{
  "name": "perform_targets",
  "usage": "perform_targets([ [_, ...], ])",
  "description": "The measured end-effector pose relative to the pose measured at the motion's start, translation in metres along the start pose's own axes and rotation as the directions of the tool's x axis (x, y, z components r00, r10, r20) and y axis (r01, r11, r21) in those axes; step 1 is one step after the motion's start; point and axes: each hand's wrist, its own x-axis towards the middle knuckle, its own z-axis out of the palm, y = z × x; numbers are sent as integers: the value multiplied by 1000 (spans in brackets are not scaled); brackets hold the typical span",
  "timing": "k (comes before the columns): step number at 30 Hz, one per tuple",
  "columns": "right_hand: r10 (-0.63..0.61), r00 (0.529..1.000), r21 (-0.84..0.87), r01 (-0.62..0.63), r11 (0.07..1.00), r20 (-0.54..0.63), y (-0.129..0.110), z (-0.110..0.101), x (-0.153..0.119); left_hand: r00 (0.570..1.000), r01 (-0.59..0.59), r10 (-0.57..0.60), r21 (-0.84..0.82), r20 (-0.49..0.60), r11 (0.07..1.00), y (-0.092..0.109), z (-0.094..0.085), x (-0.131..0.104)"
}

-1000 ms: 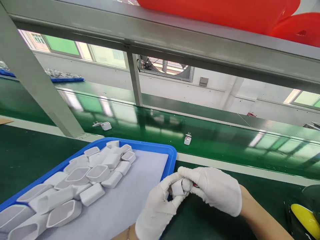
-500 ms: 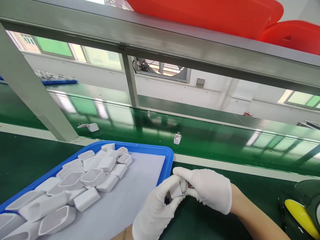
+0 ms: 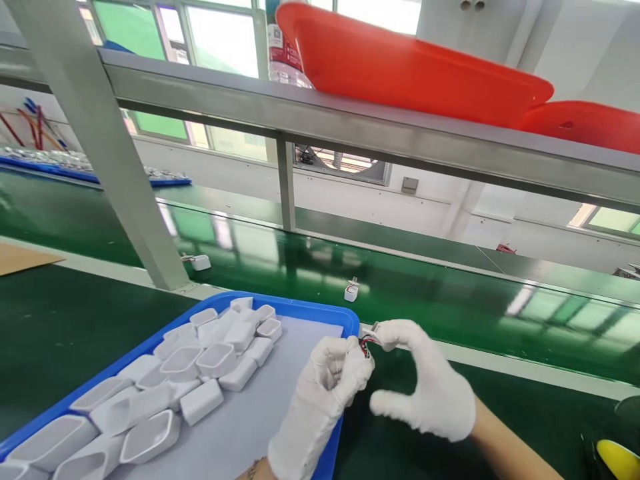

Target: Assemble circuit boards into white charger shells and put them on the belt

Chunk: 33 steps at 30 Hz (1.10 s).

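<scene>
My left hand (image 3: 325, 400), in a white glove, is closed around a small part with red and black wires (image 3: 367, 343); most of the part is hidden by the fingers. My right hand (image 3: 431, 383), gloved too, has its thumb spread well away from its fingers. Its fingertips are at a small white end piece (image 3: 371, 333) of the wires, perhaps touching it. Left of the hands, a blue tray (image 3: 300, 308) bears several hollow white plastic housings (image 3: 200, 402) on a pale liner.
Across the green belt (image 3: 280, 267) lie two white housings with wires, one in the middle (image 3: 351, 291) and one by the post (image 3: 201, 262). Red bins (image 3: 415, 67) and a bottle (image 3: 285, 53) stand on the overhead shelf. A yellow object (image 3: 619, 460) is at lower right.
My right hand has opened, its thumb now apart from its fingers. The white piece seen between both hands is now mostly hidden in my left hand, and wires show. The view has tilted upward.
</scene>
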Motion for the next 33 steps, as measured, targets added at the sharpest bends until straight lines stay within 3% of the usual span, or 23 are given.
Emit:
perform_targets([
  [3, -52, 992, 37, 57, 998, -117, 8, 30, -5, 998, 59, -59, -39, 11, 997, 5, 2, -3],
  [5, -57, 984, 57, 68, 996, -166, 9, 38, -7, 999, 43, -42, -29, 34, 999, 3, 2, -5],
  [12, -66, 991, 42, 72, 997, -117, 0, 25, -14, 971, 55, -51, -10, 234, 998, 3, -2, -5],
  [14, -63, 993, 64, 69, 996, -98, 2, 25, -13, 975, 0, -14, 60, 223, 998, 2, -4, -5],
  [17, -82, 996, 158, 87, 984, -39, 9, 23, -9, 973, -191, 153, 227, 175, 955, -7, -9, -5],
  [19, -66, 998, 301, 55, 952, 24, 14, 17, -5, 924, -378, 337, 286, 183, 880, -14, -11, -4],
  [22, 84, 982, 546, -166, 821, 172, 17, 7, 3, 762, -647, 601, 335, 241, 685, -21, -14, -2],
  [23, 160, 963, 580, -260, 772, 219, 17, 5, 4, 714, -697, 648, 350, 264, 626, -21, -14, -1],
  [25, 284, 911, 600, -410, 687, 298, 16, 4, 7, 676, -734, 669, 357, 307, 577, -19, -14, 0],
  [27, 327, 864, 608, -502, 615, 383, 15, 7, 8, 687, -727, 635, 357, 353, 587, -17, -13, 0],
  [30, 382, 773, 542, -629, 557, 506, 11, 12, 8, 744, -668, 528, 423, 410, 613, -16, -13, -1],
  [33, 466, 735, 323, -651, 687, 492, 5, 11, 9, 789, -601, 409, 443, 458, 665, -20, -14, -3],
])
